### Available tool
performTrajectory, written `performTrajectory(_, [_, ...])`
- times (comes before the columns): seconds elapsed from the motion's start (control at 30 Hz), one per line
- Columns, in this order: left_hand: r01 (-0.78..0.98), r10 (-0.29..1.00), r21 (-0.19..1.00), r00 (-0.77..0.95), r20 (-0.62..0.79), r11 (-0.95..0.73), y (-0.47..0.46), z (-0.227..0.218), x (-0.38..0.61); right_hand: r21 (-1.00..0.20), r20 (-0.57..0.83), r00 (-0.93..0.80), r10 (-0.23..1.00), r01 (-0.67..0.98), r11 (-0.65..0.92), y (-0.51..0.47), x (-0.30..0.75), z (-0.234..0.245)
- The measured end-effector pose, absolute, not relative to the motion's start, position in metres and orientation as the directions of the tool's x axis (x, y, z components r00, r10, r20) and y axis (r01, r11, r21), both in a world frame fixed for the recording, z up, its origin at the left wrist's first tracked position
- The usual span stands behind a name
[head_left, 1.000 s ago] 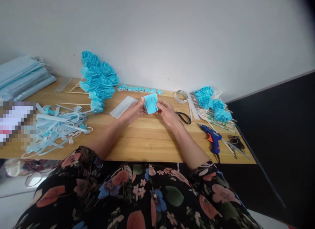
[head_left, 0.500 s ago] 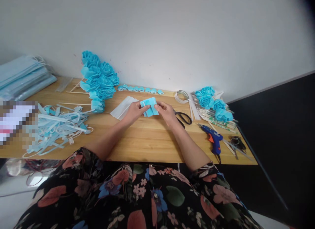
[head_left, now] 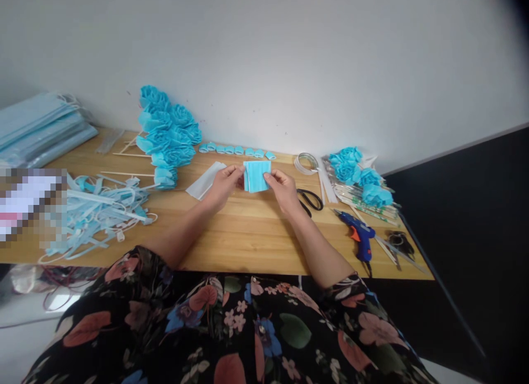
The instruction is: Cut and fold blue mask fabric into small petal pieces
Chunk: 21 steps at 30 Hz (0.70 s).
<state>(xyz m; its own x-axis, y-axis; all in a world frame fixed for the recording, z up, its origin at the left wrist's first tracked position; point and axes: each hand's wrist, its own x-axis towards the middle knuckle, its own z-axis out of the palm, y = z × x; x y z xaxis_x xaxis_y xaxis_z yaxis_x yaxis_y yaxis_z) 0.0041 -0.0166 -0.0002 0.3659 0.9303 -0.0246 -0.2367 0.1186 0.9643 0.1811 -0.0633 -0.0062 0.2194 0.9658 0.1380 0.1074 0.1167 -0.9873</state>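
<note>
A folded piece of blue pleated mask fabric (head_left: pixel 257 176) is held up over the middle of the table. My left hand (head_left: pixel 227 184) pinches its left edge between thumb and fingers. At its right edge my right hand (head_left: pixel 281 189) pinches it too, the thumb lying on the front face. White sheets (head_left: pixel 202 183) lie on the table just behind my left hand. Black-handled scissors (head_left: pixel 311 199) rest beside my right wrist, their blades hidden by it. Behind the fabric, a row of small folded blue pieces (head_left: pixel 238 150) runs along the wall.
Blue fabric roses (head_left: pixel 167 130) on sticks stand at the back left, with more roses (head_left: pixel 359 174) at right. Cut mask strips (head_left: pixel 99 207) are heaped at left before stacked masks (head_left: pixel 37 125). A glue gun (head_left: pixel 360 235) and tape roll (head_left: pixel 306 162) lie at right.
The blue fabric has been spread flatter, its pleated face turned to me. My left hand has shifted from across its front to the left edge; my right hand has moved slightly right.
</note>
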Motion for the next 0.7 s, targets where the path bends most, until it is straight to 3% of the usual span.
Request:
performTrajectory(0.13, [-0.277, 0.907, 0.951, 0.42, -0.007, 0.135, -0.016, -0.001, 0.004, -0.989, 0.136, 0.228, 0.964, 0.08, 0.12, -0.063, 0.181, -0.006])
performTrajectory(0.37, [-0.171, 0.885, 0.984, 0.464, 0.033, 0.053, -0.017, -0.003, 0.005, -0.987, 0.124, 0.227, 0.966, 0.126, 0.097, -0.061, 0.181, -0.008])
performTrajectory(0.43, [-0.148, 0.894, 0.988, 0.447, 0.024, 0.048, -0.016, -0.003, 0.006, -0.969, 0.179, 0.256, 0.95, 0.213, 0.125, -0.062, 0.181, -0.008])
performTrajectory(0.53, [-0.121, 0.914, 0.992, 0.406, 0.014, 0.039, -0.016, -0.006, 0.007, -0.842, 0.405, 0.304, 0.862, 0.492, 0.222, -0.068, 0.179, -0.003])
performTrajectory(0.6, [-0.116, 0.916, 0.993, 0.401, 0.024, 0.024, -0.017, -0.007, 0.007, -0.715, 0.515, 0.228, 0.826, 0.645, 0.268, -0.073, 0.175, 0.002])
performTrajectory(0.7, [-0.12, 0.905, 0.993, 0.423, 0.05, 0.002, -0.019, -0.007, 0.007, -0.632, 0.506, 0.066, 0.86, 0.707, 0.318, -0.078, 0.169, 0.005])
